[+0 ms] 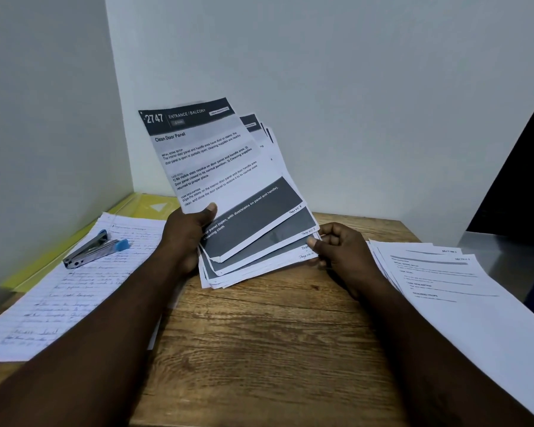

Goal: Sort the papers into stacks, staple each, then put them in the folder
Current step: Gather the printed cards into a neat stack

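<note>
A fanned bundle of printed sheets (225, 177) with dark headers is held upright above the wooden table (259, 334). My left hand (185, 238) grips the bundle at its lower left, thumb on the front sheet. My right hand (336, 246) pinches the lower right corners of the sheets. A stack of printed pages (450, 291) lies on the table at the right. Handwritten lined sheets (65, 291) lie at the left, with a blue and silver stapler (94, 249) resting on them. A yellow folder (142, 208) lies under them, by the wall.
White walls close in the table at the left and back. A dark panel (518, 186) and a grey metal surface (506, 260) stand at the right beyond the printed stack. Bare wood shows between my forearms at the table's front.
</note>
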A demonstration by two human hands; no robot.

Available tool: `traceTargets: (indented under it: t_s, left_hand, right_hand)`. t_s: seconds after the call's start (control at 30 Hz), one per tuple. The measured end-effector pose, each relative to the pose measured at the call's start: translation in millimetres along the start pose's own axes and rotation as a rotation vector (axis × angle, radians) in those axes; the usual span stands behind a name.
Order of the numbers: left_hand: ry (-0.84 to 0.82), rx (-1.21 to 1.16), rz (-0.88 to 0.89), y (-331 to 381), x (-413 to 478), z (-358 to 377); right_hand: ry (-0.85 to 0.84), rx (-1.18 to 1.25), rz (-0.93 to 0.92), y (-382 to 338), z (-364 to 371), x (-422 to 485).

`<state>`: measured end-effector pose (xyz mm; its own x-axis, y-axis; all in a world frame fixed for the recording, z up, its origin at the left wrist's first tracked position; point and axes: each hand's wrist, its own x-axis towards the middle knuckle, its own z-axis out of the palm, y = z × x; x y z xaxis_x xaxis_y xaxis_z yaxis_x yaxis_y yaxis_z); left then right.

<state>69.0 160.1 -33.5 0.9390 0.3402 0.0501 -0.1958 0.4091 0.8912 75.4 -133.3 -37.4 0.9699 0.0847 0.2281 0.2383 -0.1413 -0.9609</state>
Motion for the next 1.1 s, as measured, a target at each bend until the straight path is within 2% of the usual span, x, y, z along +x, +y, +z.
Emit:
traceTargets:
  t_s: [0.13,0.43,0.67,0.83,0.93,1.1]
  left_hand:
    - [-0.031,-0.004,0.013,-1.2,-1.4,0.9]
    - [-0.022,0.004,0.004,0.3,-1.8,1.4]
    - [-0.029,-0.012,-0.004,1.7,-4.5,3.2]
    - [-0.008,-0.028,-0.012,0.1,-0.8,0.8]
    - [-0.011,-0.028,-0.015,-0.8,1.3,-0.2]
    - [-0.019,-0.017,-0.014,-2.0,1.7,-0.2]
  right_hand:
    - [0.074,-0.037,-0.005,-0.4,0.2,0.1]
    - [0.06,-0.012,0.048,-10.0,4.0,-6.0]
    - [0.122,-0.046,0.042,-11.8,5.8,-6.7]
    - [0.022,0.084,0.036,-10.3,0.8,-6.4]
    - [-0.037,0.082,0.003,-8.2,-0.8,-5.9]
    - [0.068,-0.034,-0.022,-8.5,1.5,-5.9]
